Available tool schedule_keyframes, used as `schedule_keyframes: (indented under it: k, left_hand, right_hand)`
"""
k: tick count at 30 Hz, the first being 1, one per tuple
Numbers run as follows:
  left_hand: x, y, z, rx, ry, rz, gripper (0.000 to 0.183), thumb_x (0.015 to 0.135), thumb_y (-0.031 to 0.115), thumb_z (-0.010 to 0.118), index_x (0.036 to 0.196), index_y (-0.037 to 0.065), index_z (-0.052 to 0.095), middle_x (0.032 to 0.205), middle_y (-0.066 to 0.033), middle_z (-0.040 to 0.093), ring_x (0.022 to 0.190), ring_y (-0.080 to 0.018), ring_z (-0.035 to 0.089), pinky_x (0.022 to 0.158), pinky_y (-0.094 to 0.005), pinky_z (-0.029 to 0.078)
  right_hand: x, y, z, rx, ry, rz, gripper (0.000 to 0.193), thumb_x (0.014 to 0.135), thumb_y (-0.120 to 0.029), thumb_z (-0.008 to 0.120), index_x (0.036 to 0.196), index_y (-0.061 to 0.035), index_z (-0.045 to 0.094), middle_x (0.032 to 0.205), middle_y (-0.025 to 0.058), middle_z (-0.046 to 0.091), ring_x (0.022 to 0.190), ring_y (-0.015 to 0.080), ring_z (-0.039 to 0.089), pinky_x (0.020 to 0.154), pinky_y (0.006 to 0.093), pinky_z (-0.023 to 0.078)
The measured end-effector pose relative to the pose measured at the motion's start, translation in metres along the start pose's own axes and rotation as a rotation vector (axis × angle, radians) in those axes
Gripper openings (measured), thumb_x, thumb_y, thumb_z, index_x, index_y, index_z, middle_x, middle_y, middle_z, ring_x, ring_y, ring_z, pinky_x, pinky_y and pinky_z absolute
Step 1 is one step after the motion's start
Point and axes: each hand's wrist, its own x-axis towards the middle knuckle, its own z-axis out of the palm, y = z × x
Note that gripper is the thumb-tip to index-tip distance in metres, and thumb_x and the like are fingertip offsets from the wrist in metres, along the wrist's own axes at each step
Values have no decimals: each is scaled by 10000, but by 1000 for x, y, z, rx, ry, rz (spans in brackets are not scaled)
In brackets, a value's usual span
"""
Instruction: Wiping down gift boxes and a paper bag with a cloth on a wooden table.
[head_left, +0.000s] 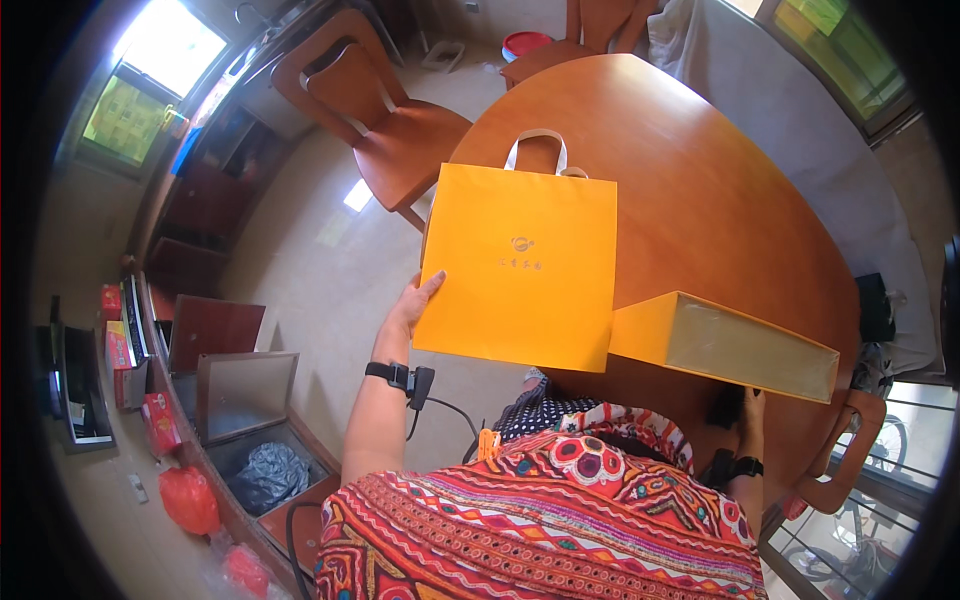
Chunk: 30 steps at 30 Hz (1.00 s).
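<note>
A flat-sided yellow paper bag [515,310] with white handles stands over the near left part of the wooden table. My left hand [412,305] grips its left edge, thumb on the front face and the other fingers hidden behind. To the right lies a long yellow box [640,328], tilted, with a pale greyish face turned up toward me. At the box's near edge is my right hand [752,408], closed against it, most of its fingers out of sight beneath. Box and bag meet or nearly meet at the bag's lower right side.
The round wooden table [700,180] spreads beyond the bag. A wooden chair [400,150] stands at the far left, another chair [845,445] at the near right. On the left, a cabinet has an open compartment with a grey plastic bag [272,476] and a raised lid [247,395].
</note>
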Motion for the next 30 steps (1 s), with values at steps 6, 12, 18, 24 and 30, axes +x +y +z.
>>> schedule_keyframes:
  k: [6, 12, 18, 24, 30]
  left_hand:
    - [-37, 27, 12, -69, -59, 115, 529, 908, 264, 698, 1305, -26, 504, 1193, -138, 634, 1069, -215, 634, 877, -327, 535]
    - [-56, 42, 14, -138, -94, 269, 515, 905, 282, 705, 1296, 0, 522, 1178, -97, 628, 1052, -194, 625, 866, -308, 529]
    - [-54, 48, 37, -202, -15, 523, 546, 887, 305, 727, 1305, 27, 512, 1196, -63, 608, 1090, -173, 583, 919, -294, 483]
    - [-38, 24, 84, -54, 30, 835, 645, 856, 180, 758, 1370, 84, 381, 1271, -39, 519, 1193, -164, 489, 1014, -310, 408]
    - [-21, -8, 92, 79, -43, 807, 711, 844, 40, 721, 1402, 106, 285, 1348, -59, 421, 1250, -190, 447, 1061, -344, 376]
  right_hand:
    - [-1, 2, -10, 76, -47, -75, 709, 938, -429, 615, 1426, 32, 388, 1380, 174, 493, 1233, 293, 488, 1016, 363, 395]
    - [-17, -22, -10, 49, -77, -9, 727, 936, -451, 614, 1443, 11, 373, 1384, 187, 484, 1236, 289, 484, 1016, 365, 395]
    - [-12, -25, -15, 108, 12, -78, 570, 943, -363, 627, 1321, 44, 499, 1236, 129, 591, 1100, 235, 564, 938, 333, 435]
    - [-16, -37, -16, 86, 71, -68, 584, 938, -369, 631, 1326, 47, 499, 1272, 136, 583, 1136, 245, 556, 963, 332, 425]
    - [-13, -53, -12, 3, -40, 10, 732, 942, -446, 597, 1466, 1, 351, 1433, 203, 452, 1280, 313, 465, 1044, 396, 378]
